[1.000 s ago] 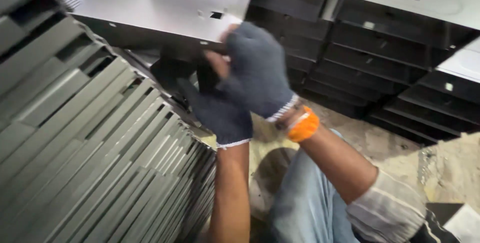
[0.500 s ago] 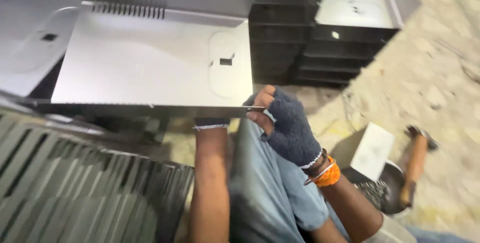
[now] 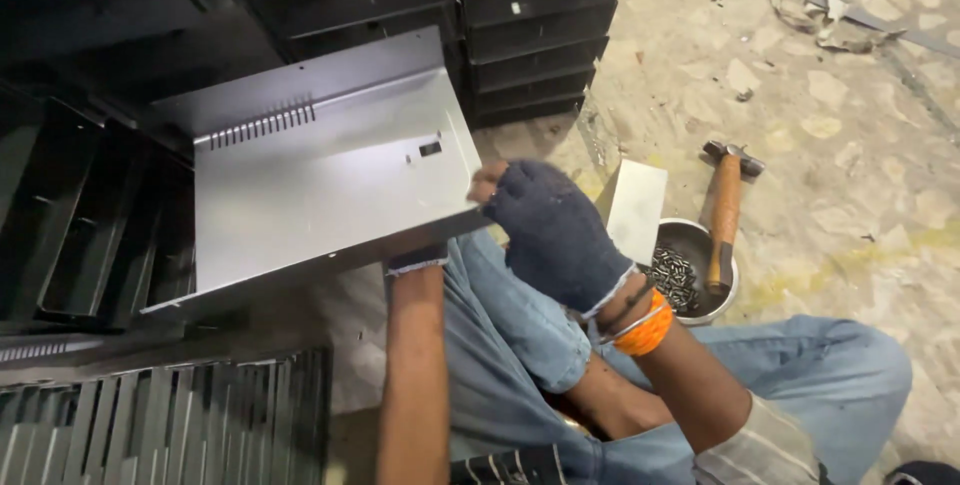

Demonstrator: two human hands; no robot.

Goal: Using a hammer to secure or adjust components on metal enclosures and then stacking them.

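A grey sheet-metal panel (image 3: 320, 180) with a row of vent slots and a bent rear flange is held level over my lap. My right hand (image 3: 555, 230), in a dark fingerless glove with an orange band at the wrist, grips the panel's near right corner. My left hand (image 3: 418, 257) is mostly hidden under the panel's front edge, only its glove cuff showing, and supports the panel from below.
Stacks of dark metal trays (image 3: 530, 25) stand behind and at the left. Upright metal panels (image 3: 170, 420) fill the lower left. On the stone floor at the right lie a hammer (image 3: 725, 210), a steel bowl (image 3: 690, 275) of small parts and a small metal plate (image 3: 635, 207).
The panel has swung down and toward me, now tilted over my lap. My view has turned right, bringing the hammer and bowl into sight.
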